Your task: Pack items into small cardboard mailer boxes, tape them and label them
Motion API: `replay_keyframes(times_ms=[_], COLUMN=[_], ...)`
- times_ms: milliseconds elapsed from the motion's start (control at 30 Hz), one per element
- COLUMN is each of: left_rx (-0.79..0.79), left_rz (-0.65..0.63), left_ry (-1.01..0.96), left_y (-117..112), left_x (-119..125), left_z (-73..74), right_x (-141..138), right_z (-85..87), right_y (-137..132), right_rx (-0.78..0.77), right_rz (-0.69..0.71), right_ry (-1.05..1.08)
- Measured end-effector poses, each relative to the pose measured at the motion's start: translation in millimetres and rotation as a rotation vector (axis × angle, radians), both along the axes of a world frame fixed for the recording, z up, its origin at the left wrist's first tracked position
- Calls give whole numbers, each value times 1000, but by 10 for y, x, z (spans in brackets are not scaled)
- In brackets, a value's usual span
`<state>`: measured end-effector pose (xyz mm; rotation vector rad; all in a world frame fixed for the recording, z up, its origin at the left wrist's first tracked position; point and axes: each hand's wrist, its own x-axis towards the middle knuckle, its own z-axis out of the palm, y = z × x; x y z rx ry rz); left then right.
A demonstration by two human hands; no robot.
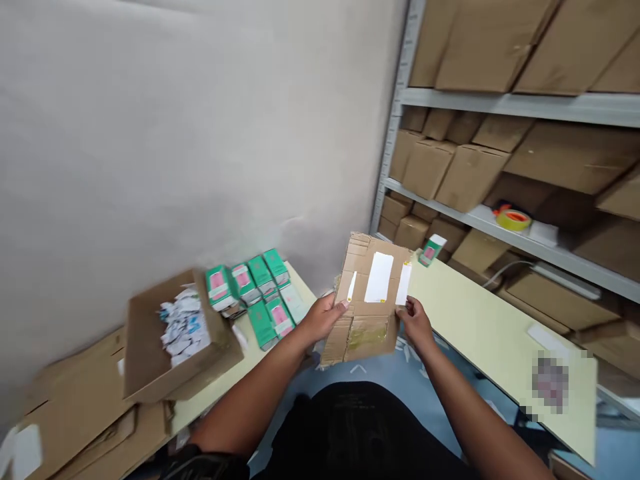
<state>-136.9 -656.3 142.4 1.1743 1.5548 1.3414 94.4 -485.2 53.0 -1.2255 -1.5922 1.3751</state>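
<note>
A flattened piece of brown cardboard (370, 317) is held up in front of me, with creases, worn edges and a patch of yellowish tape (368, 337) low on it. White paper (380, 277) with a small yellow mark sticks to its middle, and narrower white strips lie to both sides. My left hand (321, 317) grips the cardboard's left edge, thumb on the front. At the lower right edge, just below a white strip (404, 283), the fingers of my right hand (416, 323) are closed on the cardboard. Fingers behind the sheet are hidden.
Several green boxes (260, 275) stand on the left table beside an open carton (150, 390) of crumpled paper (185, 327). Another green box (432, 251) is on the right table (480, 313). Metal shelves (520, 100) with cartons and yellow tape (514, 219) rise at right. Paper scraps litter the blue floor.
</note>
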Motion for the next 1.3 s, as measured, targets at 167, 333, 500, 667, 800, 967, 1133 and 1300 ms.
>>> replay_keyframes(times_ms=[167, 333, 500, 667, 800, 967, 1133, 1300], left_rx=[-16, -21, 127, 218, 234, 164, 54, -45], left_rz=[-126, -287, -500, -759, -867, -781, -606, -523], left_ry=[176, 487, 591, 443, 334, 342, 270, 376], left_y=[790, 1468, 2121, 2769, 3203, 3587, 4013, 4415], left_x=[535, 952, 1264, 1257, 1250, 1446, 1661, 1883], left_z=[-76, -207, -380, -524, -586, -613, -687, -796], right_x=[537, 654, 639, 619, 684, 1015, 1463, 1919], right_z=[-32, 194, 332, 375, 365, 329, 220, 99], right_y=[191, 345, 839, 1163, 1299, 1458, 1615, 1825], right_rx=[115, 105, 94, 46, 59, -20, -139, -112], right_rz=[-109, -120, -254, -384, -542, -737, -636, -481], right_ry=[-144, 35, 63, 173, 138, -221, -577, -683])
